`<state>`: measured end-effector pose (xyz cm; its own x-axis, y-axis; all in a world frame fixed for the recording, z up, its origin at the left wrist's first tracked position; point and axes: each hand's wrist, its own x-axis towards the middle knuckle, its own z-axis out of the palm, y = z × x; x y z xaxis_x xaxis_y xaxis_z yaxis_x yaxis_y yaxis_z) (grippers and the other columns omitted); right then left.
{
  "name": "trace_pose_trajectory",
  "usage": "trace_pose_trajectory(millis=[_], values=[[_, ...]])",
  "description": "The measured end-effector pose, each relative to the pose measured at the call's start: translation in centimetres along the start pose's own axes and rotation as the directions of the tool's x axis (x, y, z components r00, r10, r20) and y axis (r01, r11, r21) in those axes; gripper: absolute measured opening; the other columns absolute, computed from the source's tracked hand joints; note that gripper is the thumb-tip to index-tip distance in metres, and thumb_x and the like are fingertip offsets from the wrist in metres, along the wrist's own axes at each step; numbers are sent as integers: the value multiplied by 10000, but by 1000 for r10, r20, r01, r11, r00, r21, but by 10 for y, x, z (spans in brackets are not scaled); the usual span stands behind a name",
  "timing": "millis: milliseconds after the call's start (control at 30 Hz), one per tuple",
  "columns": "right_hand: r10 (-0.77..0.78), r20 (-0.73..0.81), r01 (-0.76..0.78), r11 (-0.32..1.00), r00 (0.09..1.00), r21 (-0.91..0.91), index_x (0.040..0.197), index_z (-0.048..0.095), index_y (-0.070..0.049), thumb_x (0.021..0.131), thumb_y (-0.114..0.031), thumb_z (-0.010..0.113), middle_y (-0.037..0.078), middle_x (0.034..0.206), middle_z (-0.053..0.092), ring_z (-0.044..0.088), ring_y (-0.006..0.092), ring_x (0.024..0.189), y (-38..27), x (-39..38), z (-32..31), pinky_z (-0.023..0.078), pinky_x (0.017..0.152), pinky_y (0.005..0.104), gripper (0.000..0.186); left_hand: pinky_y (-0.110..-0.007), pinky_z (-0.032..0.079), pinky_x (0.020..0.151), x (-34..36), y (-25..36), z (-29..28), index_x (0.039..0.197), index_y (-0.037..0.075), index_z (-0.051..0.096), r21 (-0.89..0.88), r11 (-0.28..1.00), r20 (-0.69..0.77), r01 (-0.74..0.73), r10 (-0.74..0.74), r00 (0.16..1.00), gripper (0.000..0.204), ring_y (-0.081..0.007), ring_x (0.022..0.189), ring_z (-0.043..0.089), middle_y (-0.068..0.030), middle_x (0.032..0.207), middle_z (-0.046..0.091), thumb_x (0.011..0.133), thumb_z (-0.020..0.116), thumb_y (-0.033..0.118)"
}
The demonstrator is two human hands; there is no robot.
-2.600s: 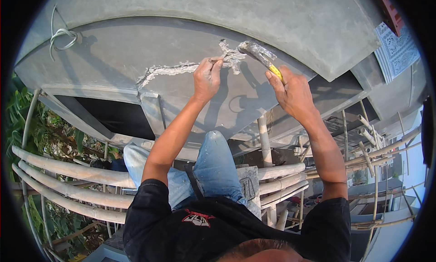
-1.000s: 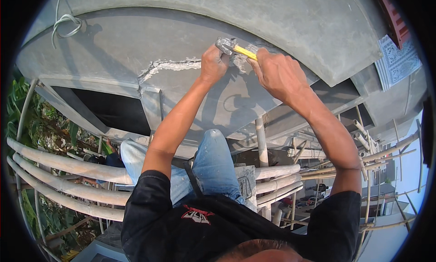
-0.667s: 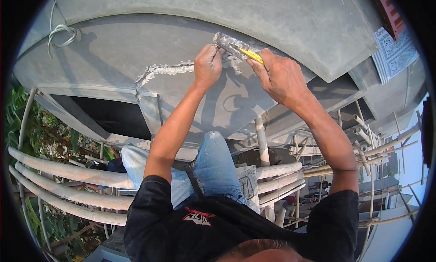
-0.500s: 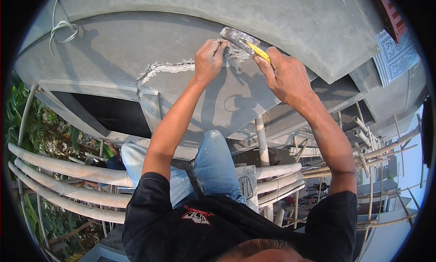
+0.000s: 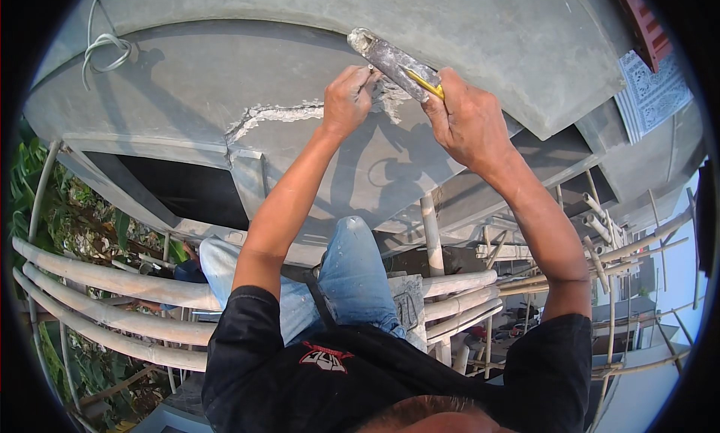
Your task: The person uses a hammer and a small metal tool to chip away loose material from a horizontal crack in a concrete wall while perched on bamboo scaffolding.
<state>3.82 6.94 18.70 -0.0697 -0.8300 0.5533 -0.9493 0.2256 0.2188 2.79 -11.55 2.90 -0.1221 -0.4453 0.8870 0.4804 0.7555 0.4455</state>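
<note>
My left hand point(image 5: 347, 101) is closed around a chisel point(image 5: 370, 68); only its small round end shows above the fist, and the rest is hidden. In my right hand point(image 5: 471, 122) is a hammer with a dusty grey head point(image 5: 390, 60) and a yellow handle point(image 5: 425, 81). The head hangs above and beside the left fist, apart from the chisel's end. Under both hands, a rough, chipped groove point(image 5: 285, 112) with pale broken edges runs across the grey plastered wall point(image 5: 202, 73). More broken plaster point(image 5: 390, 97) shows between the hands.
Bamboo scaffold poles point(image 5: 120, 280) run at my left, and others point(image 5: 461, 294) at my right. Beside my knee stands an upright pole point(image 5: 432, 234). A dark opening point(image 5: 184, 185) lies below the groove. A looped cable point(image 5: 107, 50) sticks out of the wall at upper left.
The hammer head has lifted off the chisel's end and swung up and to the left. My left hand has barely moved.
</note>
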Motion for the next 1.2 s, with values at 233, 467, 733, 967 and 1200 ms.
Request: trace_pose_trajectory(millis=[233, 467, 733, 967, 1200], values=[[65, 115, -63, 998, 991, -23, 850, 516, -2, 962, -338, 559, 195, 570, 593, 606, 376, 508, 3, 2, 3, 478, 467, 441, 356, -388, 488, 624, 3, 2, 1, 910, 20, 672, 11, 999, 25, 35, -35, 999, 91, -326, 736, 634, -128, 847, 650, 820, 681, 11], [-26, 17, 26, 999, 1000, 46, 842, 523, 0, 964, -298, 563, 191, 563, 589, 595, 373, 494, -3, 9, 5, 474, 459, 434, 325, -383, 487, 627, 8, -5, -7, 925, 17, 674, 17, 999, 52, 40, -41, 998, 83, -325, 729, 633, -135, 843, 652, 842, 674, 20], [158, 246, -151, 987, 956, -48, 852, 535, 4, 983, -308, 530, 219, 601, 578, 575, 417, 562, -2, 13, 1, 445, 523, 484, 338, -382, 488, 634, 6, -5, -3, 909, 11, 669, 10, 999, 71, 51, -52, 996, 60, -331, 736, 631, -138, 848, 647, 852, 651, 6], [195, 307, -183, 981, 932, -68, 861, 541, 0, 977, -340, 536, 224, 604, 584, 575, 418, 559, -12, 20, 0, 453, 526, 488, 359, -377, 500, 664, 4, -10, -9, 953, 18, 684, 59, 993, 150, 98, -106, 983, 110, -336, 776, 646, -139, 882, 662, 848, 651, 8], [110, 148, -118, 992, 983, 46, 868, 543, 7, 976, -349, 540, 224, 604, 586, 571, 426, 549, -3, 15, 5, 450, 518, 488, 372, -396, 480, 649, 16, -16, -6, 865, 3, 663, 38, 994, 92, 104, -107, 990, 48, -340, 741, 623, -149, 835, 636, 856, 650, 49]])
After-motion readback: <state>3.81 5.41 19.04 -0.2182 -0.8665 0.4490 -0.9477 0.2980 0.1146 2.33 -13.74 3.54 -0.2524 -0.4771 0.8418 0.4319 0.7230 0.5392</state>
